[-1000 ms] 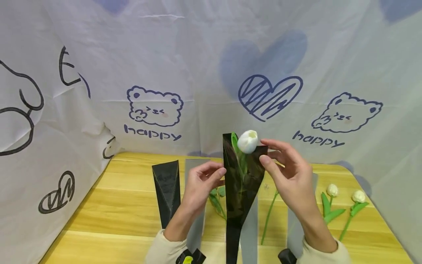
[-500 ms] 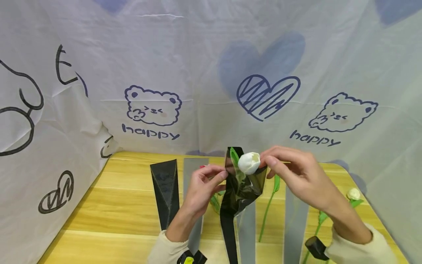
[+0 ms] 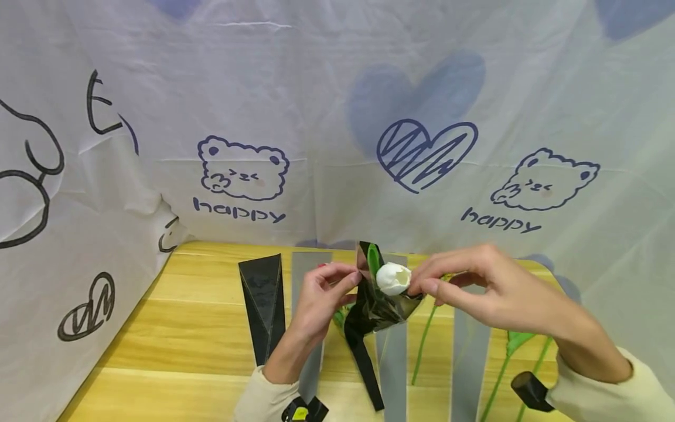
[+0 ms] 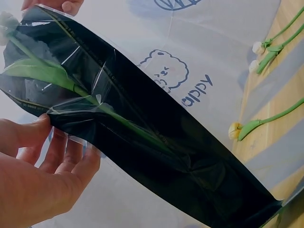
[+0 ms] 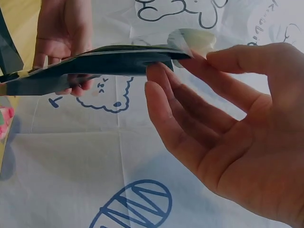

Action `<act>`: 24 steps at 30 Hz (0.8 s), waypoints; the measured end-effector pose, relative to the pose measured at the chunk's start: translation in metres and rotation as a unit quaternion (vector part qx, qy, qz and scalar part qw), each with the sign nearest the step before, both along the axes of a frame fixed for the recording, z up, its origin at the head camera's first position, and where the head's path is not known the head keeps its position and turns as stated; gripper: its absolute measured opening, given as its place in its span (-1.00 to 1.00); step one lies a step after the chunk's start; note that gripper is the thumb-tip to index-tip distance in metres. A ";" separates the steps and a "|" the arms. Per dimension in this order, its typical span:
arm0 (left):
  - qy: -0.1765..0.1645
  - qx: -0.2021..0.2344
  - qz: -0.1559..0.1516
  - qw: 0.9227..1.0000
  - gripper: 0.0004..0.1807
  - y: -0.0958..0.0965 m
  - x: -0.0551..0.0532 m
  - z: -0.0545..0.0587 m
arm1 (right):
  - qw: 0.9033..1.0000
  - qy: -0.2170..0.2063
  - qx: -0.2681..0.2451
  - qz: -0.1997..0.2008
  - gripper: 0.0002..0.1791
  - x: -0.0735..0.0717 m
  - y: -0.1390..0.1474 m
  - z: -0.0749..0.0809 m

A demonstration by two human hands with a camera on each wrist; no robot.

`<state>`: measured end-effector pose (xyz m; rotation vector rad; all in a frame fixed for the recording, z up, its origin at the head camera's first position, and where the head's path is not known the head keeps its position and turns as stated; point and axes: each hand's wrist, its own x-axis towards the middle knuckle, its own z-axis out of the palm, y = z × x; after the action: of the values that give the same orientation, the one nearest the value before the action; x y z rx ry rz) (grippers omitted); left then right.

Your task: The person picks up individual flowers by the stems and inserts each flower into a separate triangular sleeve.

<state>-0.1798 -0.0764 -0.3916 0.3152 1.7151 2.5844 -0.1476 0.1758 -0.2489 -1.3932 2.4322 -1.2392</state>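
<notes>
A black flower sleeve (image 3: 377,316) with a clear front holds a white tulip (image 3: 392,278) and its green leaf. My left hand (image 3: 319,299) pinches the sleeve's left edge near the top, between thumb and forefinger. On the other side, my right hand (image 3: 485,287) pinches the right corner of the opening, beside the tulip's head. The sleeve is held above the table, its top tilted and its narrow end hanging lower. In the left wrist view the green stem (image 4: 123,121) shows through the film. From the right wrist view the sleeve (image 5: 109,64) appears nearly edge-on.
A flat black sleeve (image 3: 263,305) lies on the wooden table (image 3: 174,328) at left. Several grey sleeves (image 3: 392,369) lie in a row. Between and beside them are loose flowers, including a yellow one (image 4: 234,130) and white tulips (image 4: 256,47). A printed cloth (image 3: 327,117) hangs behind.
The sleeve's opening has come down and tilted, and the film has creased. My right hand has moved down, its forearm swinging out to the right. My left hand has stayed nearly still.
</notes>
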 end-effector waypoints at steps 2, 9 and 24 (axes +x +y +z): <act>-0.001 -0.008 0.004 1.000 -0.94 0.000 0.000 0.000 | 1.000 -0.005 0.003 0.008 -0.66 0.001 0.000 -0.001; 0.017 -0.048 0.021 0.998 -0.84 -0.003 -0.002 -0.001 | 0.997 0.024 -0.006 -0.074 -0.71 0.003 0.000 0.002; 0.094 -0.060 0.047 0.993 -0.83 0.008 -0.002 0.006 | 0.948 0.110 -0.038 -0.295 -0.69 0.002 -0.008 -0.003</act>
<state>-0.1815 -0.0680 -0.3852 0.5001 1.9835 2.5727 -0.1454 0.1682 -0.2519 -0.8695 3.1348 -1.3420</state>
